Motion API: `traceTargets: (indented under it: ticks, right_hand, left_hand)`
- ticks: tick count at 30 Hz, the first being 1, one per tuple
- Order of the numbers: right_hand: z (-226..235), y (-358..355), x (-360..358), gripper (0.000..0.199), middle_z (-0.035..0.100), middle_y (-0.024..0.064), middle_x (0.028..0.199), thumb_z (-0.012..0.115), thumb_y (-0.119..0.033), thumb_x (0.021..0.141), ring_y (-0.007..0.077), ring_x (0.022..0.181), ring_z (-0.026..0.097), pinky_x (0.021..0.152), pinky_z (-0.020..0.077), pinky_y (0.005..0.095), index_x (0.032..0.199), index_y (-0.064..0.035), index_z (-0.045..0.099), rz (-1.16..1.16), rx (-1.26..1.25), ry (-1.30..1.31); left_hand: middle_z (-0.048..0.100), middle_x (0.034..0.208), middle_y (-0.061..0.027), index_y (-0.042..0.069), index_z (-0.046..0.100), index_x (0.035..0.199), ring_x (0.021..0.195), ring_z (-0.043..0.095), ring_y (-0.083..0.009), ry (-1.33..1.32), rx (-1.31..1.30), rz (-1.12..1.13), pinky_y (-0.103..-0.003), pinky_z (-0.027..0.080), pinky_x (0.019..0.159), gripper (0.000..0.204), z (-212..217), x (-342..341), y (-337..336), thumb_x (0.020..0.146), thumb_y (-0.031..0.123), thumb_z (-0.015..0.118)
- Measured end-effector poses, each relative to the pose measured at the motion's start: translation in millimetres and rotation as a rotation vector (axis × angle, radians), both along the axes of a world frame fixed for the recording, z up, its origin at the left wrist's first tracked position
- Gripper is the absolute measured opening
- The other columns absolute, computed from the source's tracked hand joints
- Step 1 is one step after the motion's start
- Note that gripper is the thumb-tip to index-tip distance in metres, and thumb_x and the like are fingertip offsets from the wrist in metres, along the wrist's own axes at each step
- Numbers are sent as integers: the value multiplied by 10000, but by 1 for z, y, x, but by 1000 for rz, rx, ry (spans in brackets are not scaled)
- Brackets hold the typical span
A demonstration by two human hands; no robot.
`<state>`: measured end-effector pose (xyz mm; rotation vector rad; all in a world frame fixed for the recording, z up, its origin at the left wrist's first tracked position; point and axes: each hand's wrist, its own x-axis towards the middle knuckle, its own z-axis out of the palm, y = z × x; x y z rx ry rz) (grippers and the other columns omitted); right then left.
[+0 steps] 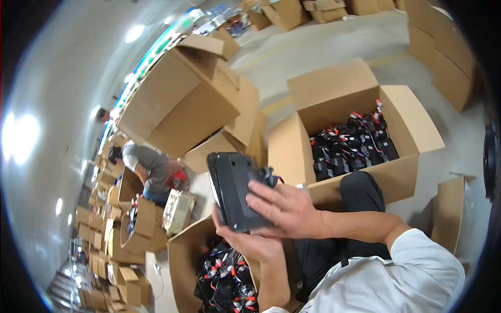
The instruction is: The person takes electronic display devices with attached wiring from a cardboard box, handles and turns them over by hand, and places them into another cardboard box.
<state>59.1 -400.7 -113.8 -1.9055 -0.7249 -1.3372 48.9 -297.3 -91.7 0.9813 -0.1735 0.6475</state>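
A black, flat rectangular device (236, 194) with rounded corners is held up between my two hands, tilted. My left hand (253, 245) grips it from below, with the thumb along its left edge. My right hand (287, 208) is closed on its right side, fingers pressed across the broad face. A short dark cable or connector (270, 176) sticks out near the upper right corner. Below my left hand stands an open carton (182, 255) with many black packs (224, 276) in it, carrying red and white connectors. What kind of device I hold is unclear.
Ahead right, another open carton (360, 78) holds rows of black packs (349, 146) with red-tipped leads. Large cartons (182, 99) stand ahead left. A person (148, 167) bends over a carton at left, near a pale box (178, 211). More cartons (443, 52) stack at far right.
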Motion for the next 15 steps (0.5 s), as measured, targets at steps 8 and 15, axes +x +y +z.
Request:
traceTargets:
  ticks: [8, 15]
  right_hand:
    - [-71, -40, -46, 545, 555, 153, 1375, 705, -319, 874, 330, 1006, 637, 809, 526, 391, 1329, -56, 562, 358, -99, 395]
    - [-91, -94, -56, 714, 630, 204, 1142, 796, -331, 811, 317, 985, 644, 854, 520, 379, 1327, 49, 481, 346, 578, 743]
  left_hand:
    - [566, 1271, -181, -6, 480, 1362, 1102, 596, -274, 426, 309, -68, -411, 495, 948, 544, -46, 2, 0, 957, 352, 540]
    - [549, 1050, -156, -34, 506, 1119, 973, 579, -252, 549, 598, -50, -340, 496, 817, 496, -89, -57, -19, 979, 436, 431]
